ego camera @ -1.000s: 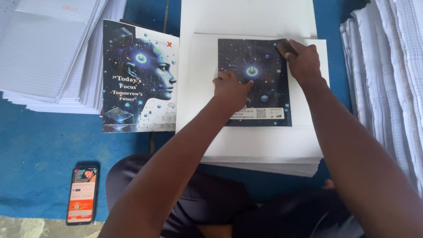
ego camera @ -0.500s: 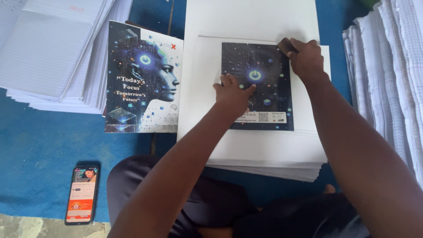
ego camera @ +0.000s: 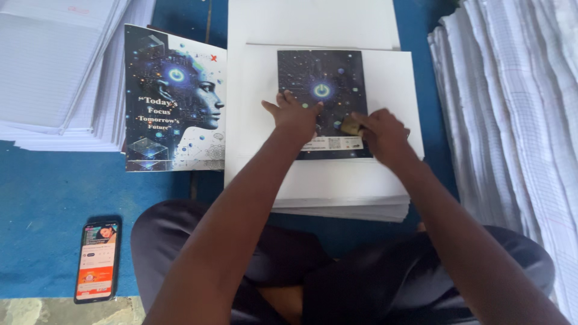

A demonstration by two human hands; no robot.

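Observation:
A dark printed cover sheet with a glowing round symbol lies on a stack of white sheets in front of me. My left hand presses flat on the cover's left side, fingers spread. My right hand is closed around a small tan pad and holds it against the cover's lower right part. Both forearms reach in from below.
A pile of printed covers showing a blue face lies to the left. Stacks of ruled paper lie at the far left and far right. A phone with a lit screen rests on the blue mat. My dark-clothed legs fill the foreground.
My right hand slid with the pad from the cover's top right corner down to its lower right. My left hand stayed pressed on the cover's left side.

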